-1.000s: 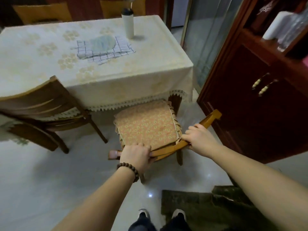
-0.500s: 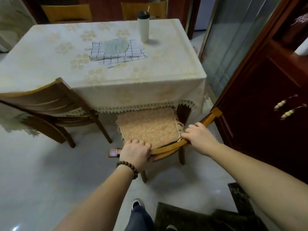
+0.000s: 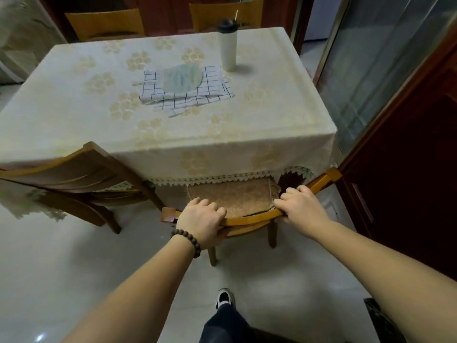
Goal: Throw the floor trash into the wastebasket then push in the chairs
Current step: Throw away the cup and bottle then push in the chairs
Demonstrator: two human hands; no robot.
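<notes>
Both hands grip the curved top rail of the wooden chair [image 3: 247, 220] at about 6 o'clock of the worktop [image 3: 74, 115]. The left hand [image 3: 201, 220], with a bead bracelet [image 3: 189, 241] on its wrist, has its fingers [image 3: 210, 206] clenched over the rail near the rail's left end; the right hand [image 3: 300, 209] has its fingers wrapped round the rail further toward the right end. The chair's patterned seat cushion [image 3: 235, 198] lies partly under the lace edge of the pale tablecloth [image 3: 222, 154], its front part hidden beneath it. A second wooden chair [image 3: 74, 177] stands at about 8 o'clock of the worktop, its back angled away from the edge. On the worktop a checked cloth [image 3: 212, 91] carries a pale round item [image 3: 181, 76], and a white bottle [image 3: 227, 45] with a dark lid stands just beside it at 1 o'clock. Two more chair backs [image 3: 103, 24] show at 12 o'clock. One shoe [image 3: 223, 297] rests on the tiled floor [image 3: 61, 268] below.
</notes>
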